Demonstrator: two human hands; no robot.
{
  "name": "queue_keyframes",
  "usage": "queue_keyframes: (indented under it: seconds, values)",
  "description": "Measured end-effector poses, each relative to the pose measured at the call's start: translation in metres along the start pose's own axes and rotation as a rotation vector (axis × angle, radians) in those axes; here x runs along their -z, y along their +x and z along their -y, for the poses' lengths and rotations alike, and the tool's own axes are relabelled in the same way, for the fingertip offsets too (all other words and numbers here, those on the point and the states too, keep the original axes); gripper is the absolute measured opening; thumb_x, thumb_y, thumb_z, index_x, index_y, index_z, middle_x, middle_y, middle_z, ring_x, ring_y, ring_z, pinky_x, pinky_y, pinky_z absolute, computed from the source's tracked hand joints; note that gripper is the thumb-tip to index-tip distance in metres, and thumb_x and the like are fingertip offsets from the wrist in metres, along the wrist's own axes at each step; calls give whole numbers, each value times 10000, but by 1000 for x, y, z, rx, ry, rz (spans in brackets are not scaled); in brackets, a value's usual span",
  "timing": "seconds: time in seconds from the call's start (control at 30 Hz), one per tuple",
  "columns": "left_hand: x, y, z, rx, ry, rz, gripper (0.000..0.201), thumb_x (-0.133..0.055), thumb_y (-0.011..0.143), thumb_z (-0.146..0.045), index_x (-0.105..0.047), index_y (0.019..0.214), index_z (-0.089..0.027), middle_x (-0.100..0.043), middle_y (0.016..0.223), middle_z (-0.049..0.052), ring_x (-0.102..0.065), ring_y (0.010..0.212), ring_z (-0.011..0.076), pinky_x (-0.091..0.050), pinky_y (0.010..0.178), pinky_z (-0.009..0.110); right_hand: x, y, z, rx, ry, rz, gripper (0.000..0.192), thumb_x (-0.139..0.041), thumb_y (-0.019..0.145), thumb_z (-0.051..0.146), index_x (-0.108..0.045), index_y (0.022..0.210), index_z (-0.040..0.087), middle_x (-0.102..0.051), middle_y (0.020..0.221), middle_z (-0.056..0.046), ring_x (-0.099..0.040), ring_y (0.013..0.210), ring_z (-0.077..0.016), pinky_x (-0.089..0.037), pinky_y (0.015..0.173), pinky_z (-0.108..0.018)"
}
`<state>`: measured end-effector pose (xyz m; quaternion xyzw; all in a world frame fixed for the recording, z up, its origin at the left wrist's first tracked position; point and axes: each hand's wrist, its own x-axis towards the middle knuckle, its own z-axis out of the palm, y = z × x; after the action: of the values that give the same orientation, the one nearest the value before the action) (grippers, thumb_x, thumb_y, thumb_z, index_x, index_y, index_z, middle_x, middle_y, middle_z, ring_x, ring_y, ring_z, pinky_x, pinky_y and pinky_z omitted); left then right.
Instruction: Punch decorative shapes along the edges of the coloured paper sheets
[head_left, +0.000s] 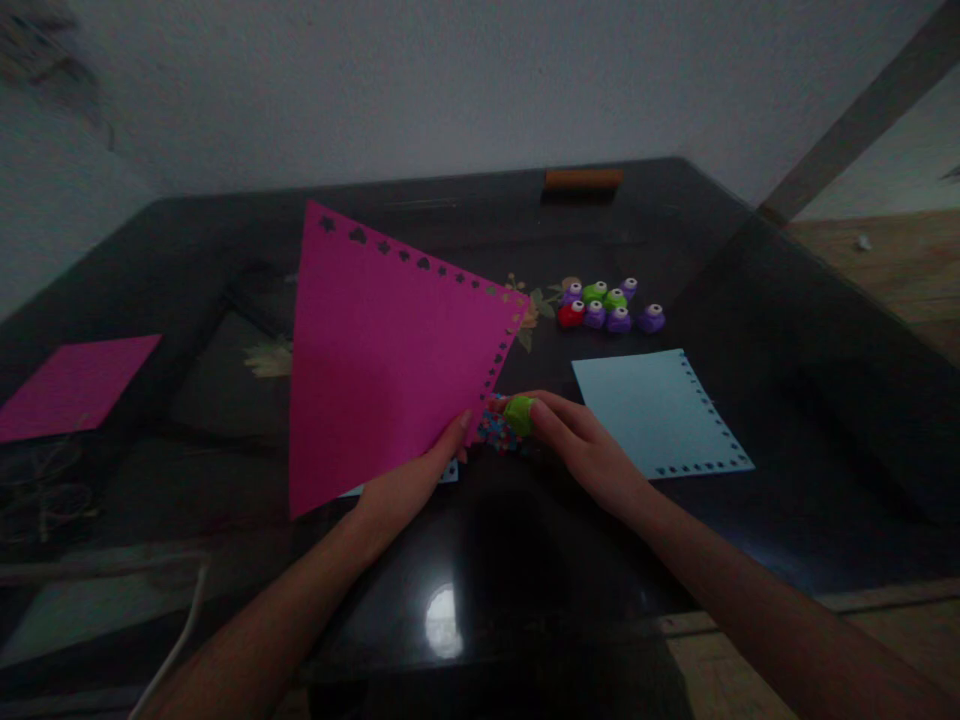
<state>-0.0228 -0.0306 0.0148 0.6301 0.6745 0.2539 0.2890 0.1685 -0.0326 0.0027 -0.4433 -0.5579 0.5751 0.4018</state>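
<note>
My left hand [431, 465] pinches the lower right corner of a pink sheet of paper [382, 370], held up at a slant above the table. Shapes such as stars and hearts are cut out along its top and right edges. My right hand [566, 425] is closed around a green craft punch [519, 415], right beside the sheet's punched edge. Below the punch lies a small heap of coloured paper cut-outs [499, 432]. Part of a light blue sheet [450, 472] shows under my left hand; the rest is hidden.
Several purple, green and red craft punches [595, 312] stand behind my right hand. A light blue punched sheet [652, 410] lies at right, another pink sheet [82, 385] at far left. A brown bar-shaped object [583, 180] rests at the back edge of the glossy dark table [480, 570].
</note>
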Motion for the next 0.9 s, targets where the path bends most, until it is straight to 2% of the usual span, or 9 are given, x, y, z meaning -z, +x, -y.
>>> queue_keyframes:
  seconds: [0.23, 0.3, 0.6, 0.7, 0.8, 0.9]
  values:
    - [-1, 1, -1, 0, -30, -13, 386, -505, 766, -511, -581, 494, -247, -673, 612, 7, -625, 669, 220, -439, 873, 358, 3, -5, 6, 123, -356, 84, 265, -458, 909, 372, -585, 1056, 192, -662, 955, -38, -607, 902, -183, -442, 793, -302]
    - [0, 1, 0, 14, -38, -3, 392, -508, 762, -520, -584, 488, -249, -672, 606, 9, -627, 664, 225, -434, 884, 370, 5, -5, 6, 139, -398, 111, 264, -463, 908, 363, -581, 1068, 188, -661, 950, -40, -611, 877, -180, -442, 782, -301]
    - [1, 0, 0, -11, -89, 42, 379, -499, 776, -510, -635, 534, -252, -702, 686, 12, -642, 755, 233, -394, 961, 386, 6, 0, 8, 107, -165, -56, 249, -471, 892, 370, -616, 992, 195, -664, 982, -41, -601, 932, -176, -460, 830, -310]
    - [0, 0, 0, -39, -93, 10, 332, -510, 771, -487, -674, 602, -254, -720, 749, 9, -643, 830, 242, -328, 1030, 397, 6, -1, 9, 25, -90, -89, 260, -519, 862, 369, -627, 1038, 210, -668, 960, -30, -609, 821, -156, -483, 750, -293]
    - [-2, 2, 1, -34, -148, 43, 327, -496, 781, -474, -684, 618, -262, -726, 753, -2, -650, 818, 231, -362, 1009, 372, 7, -2, 8, -22, 8, -111, 332, -594, 817, 339, -595, 1137, 250, -652, 867, 0, -564, 645, -115, -472, 616, -256]
    - [-2, 3, 2, 8, -157, 90, 336, -486, 785, -474, -675, 593, -273, -722, 717, -12, -655, 778, 227, -403, 972, 362, 7, -4, 6, -14, 102, -114, 356, -669, 758, 296, -612, 1109, 277, -626, 819, 18, -541, 620, -105, -462, 587, -243]
